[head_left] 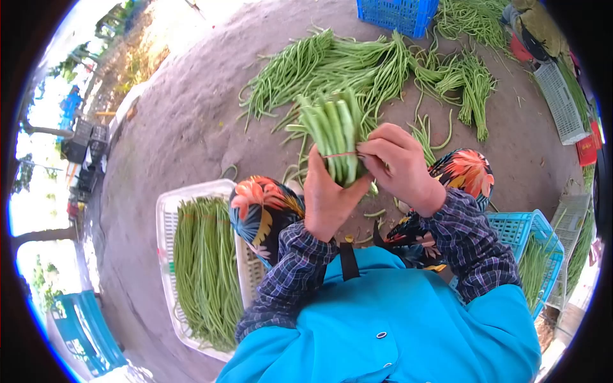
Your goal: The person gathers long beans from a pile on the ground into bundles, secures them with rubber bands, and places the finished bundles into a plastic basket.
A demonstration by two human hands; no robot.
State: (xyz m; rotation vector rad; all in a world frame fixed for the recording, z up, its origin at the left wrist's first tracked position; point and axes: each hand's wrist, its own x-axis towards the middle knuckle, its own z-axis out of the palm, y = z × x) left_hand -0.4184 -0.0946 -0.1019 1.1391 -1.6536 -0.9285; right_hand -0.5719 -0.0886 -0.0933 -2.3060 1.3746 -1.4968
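Left hand (327,203) grips long-bean bundle (331,131); right hand (403,165) pinches red band (338,154) at its right side. I judge banding underway; next move calls for snug, even wrap.

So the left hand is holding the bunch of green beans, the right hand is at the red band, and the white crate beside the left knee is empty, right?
Not quite: the white crate isn't empty. The head view shows long green beans lying in it. The left hand does hold the bunch, with the right hand at the red band.
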